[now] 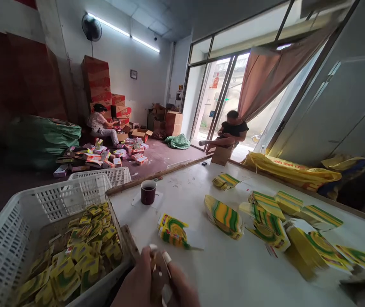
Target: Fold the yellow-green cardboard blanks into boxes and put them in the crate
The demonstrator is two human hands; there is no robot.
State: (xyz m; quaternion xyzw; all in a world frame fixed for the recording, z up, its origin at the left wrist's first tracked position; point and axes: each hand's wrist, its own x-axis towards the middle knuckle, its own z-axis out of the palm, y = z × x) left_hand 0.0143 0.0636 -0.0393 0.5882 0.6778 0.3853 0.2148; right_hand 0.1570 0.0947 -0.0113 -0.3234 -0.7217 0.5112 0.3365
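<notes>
At the table's near edge my left hand (135,279) and my right hand (182,283) are close together, fingers bent inward and closed. Blur hides what is between them, if anything; white coverings show on some fingertips. Just beyond them lies a small stack of yellow-and-green printed cards (173,230). To the left of my hands a white plastic basket (7,226) holds many loose yellow-green packets (73,260). A longer stack of yellow-green cards (223,216) lies farther right on the white table (227,268).
A dark mug (148,194) stands near the table's left edge. More yellow-green stacks (321,251) lie to the right. One person (232,130) sits by the doorway; another (100,123) sits among small boxes (95,157) on the floor. A yellow sack (291,168) lies beyond the table.
</notes>
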